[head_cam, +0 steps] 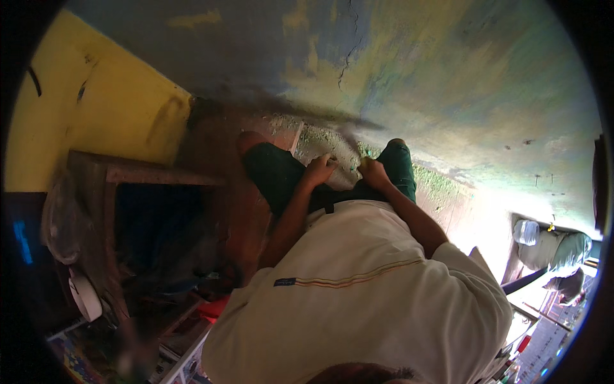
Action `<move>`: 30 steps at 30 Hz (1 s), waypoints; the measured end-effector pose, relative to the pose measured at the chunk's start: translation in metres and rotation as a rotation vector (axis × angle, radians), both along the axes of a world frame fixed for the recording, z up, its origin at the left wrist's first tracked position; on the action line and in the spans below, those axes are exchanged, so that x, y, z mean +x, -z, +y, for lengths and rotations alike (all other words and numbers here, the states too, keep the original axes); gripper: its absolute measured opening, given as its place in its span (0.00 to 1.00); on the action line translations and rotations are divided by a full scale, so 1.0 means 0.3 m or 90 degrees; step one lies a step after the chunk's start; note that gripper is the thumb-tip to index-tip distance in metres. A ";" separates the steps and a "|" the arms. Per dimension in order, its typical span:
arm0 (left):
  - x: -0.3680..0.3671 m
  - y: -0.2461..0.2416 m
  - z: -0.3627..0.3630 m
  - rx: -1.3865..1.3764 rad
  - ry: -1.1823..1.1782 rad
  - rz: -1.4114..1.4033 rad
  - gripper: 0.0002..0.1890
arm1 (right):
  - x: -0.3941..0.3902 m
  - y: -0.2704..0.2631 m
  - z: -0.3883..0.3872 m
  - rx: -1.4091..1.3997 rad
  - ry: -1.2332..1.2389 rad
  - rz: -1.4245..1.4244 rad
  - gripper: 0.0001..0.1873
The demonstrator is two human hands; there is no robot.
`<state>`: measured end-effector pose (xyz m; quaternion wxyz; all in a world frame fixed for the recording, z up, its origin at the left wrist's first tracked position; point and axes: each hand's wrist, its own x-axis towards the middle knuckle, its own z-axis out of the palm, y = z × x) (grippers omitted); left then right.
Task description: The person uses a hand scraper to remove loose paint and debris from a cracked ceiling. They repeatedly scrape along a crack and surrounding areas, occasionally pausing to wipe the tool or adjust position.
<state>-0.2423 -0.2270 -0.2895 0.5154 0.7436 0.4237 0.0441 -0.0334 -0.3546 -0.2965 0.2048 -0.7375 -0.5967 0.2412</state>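
My left hand [322, 170] is held in front of my lap with the fingers curled; whether anything is inside them is not clear. My right hand [374, 174] is closed near my right thigh. A small yellow-green patch shows at its fingertips, and a dark blurred streak [351, 139] runs from there toward the wall; I cannot tell if it is a tool or a shadow. Below both hands lies a reddish floor [249, 211] with green flakes [434, 185] strewn along the wall's foot. Dark green trousers [273, 173] cover my spread legs.
A worn painted wall [422, 72] with a crack stands close in front. To the left are a yellow wall [105, 110] and a wooden cabinet [158, 175] with a dark opening. At far right are a clear plastic container [526, 233] and another person [571, 254] near bright light.
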 end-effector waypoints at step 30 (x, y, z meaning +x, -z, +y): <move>-0.041 -0.251 0.353 -0.328 -0.285 -0.357 0.16 | -0.007 -0.289 0.563 -0.541 0.021 0.402 0.22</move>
